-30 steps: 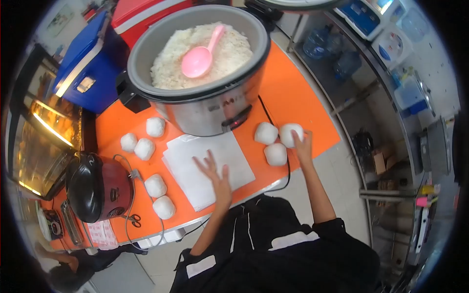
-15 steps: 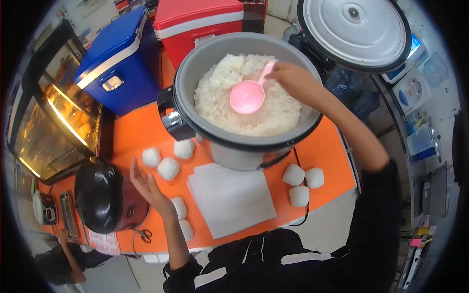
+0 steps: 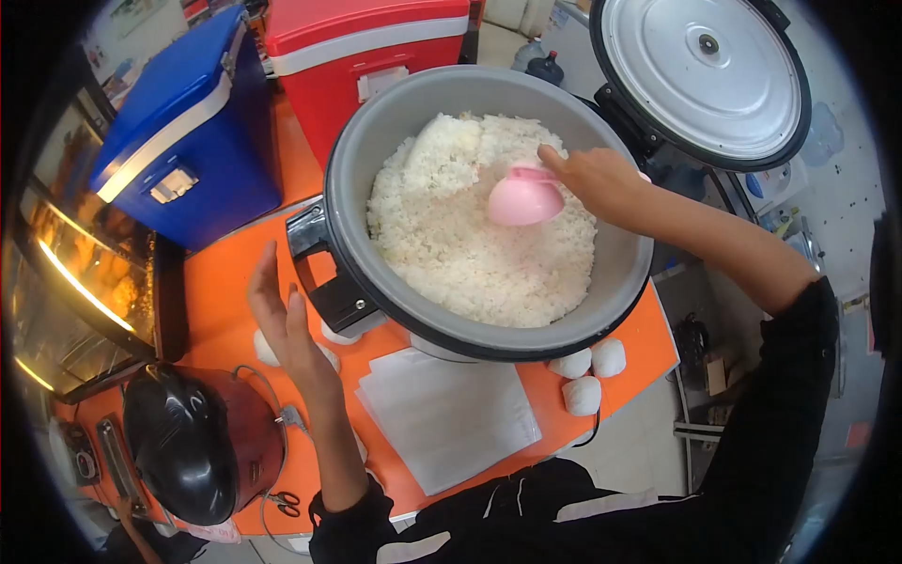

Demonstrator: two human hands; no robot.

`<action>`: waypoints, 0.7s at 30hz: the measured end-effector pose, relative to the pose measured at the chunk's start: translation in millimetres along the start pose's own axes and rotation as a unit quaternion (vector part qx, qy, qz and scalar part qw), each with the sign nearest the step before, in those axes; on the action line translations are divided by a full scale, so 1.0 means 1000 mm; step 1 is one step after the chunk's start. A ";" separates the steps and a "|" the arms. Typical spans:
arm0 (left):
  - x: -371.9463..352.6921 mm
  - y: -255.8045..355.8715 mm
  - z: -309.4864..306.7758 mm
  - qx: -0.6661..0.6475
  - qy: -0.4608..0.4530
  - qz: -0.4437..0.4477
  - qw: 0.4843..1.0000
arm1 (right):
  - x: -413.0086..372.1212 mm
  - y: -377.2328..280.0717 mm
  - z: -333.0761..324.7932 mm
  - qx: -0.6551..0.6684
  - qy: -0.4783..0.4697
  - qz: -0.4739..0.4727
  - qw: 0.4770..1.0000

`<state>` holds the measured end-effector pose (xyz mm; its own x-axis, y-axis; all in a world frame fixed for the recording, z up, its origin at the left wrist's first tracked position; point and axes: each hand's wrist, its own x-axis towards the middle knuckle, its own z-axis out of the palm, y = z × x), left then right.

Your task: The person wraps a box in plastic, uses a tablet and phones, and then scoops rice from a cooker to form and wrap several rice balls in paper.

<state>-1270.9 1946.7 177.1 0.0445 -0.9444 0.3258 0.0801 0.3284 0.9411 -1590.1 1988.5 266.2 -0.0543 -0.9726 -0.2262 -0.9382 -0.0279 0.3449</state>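
Observation:
My right hand [image 3: 606,188] is closed on the handle of a pink scoop [image 3: 526,199], whose bowl is tilted with its rounded side toward me, over white rice [image 3: 470,254]. The rice fills much of a large grey cooker pot [image 3: 376,113]. To the left of the pot, my left hand [image 3: 293,334] is raised over the orange table [image 3: 221,310], fingers apart and holding nothing. White rice balls lie partly hidden behind this hand, and several more [image 3: 583,396] sit at the right below the pot. A stack of white sheets [image 3: 451,423] lies in front of the pot.
A blue cooler [image 3: 188,132] and a red cooler [image 3: 366,56] stand behind. The cooker's open lid [image 3: 705,75] is at the upper right. At left are a lit food case [image 3: 94,273], a dark rice cooker [image 3: 183,442] and scissors [image 3: 285,504]. Another person's arm [image 3: 136,536] shows at lower left.
The pink scoop has moved right with my right hand and turned from showing its inside to showing its outer side. My left hand stays open. The view has shifted closer to the pot.

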 end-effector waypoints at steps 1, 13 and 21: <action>0.005 -0.001 0.007 -0.034 -0.026 0.006 0.999 | -0.002 -0.001 0.002 -0.003 -0.007 0.003 1.000; 0.027 -0.026 0.015 -0.093 -0.105 0.010 0.990 | 0.012 -0.019 0.022 0.134 -0.152 0.005 0.979; 0.028 -0.036 0.022 -0.178 -0.081 0.035 0.980 | 0.009 -0.047 0.023 0.291 -0.312 0.066 0.902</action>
<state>-1294.8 1907.8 153.9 -0.0945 -0.8998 0.4260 0.4265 0.3501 0.8340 -1554.3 1985.9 227.3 -0.1899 -0.6349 -0.7489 -0.9203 0.3809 -0.0896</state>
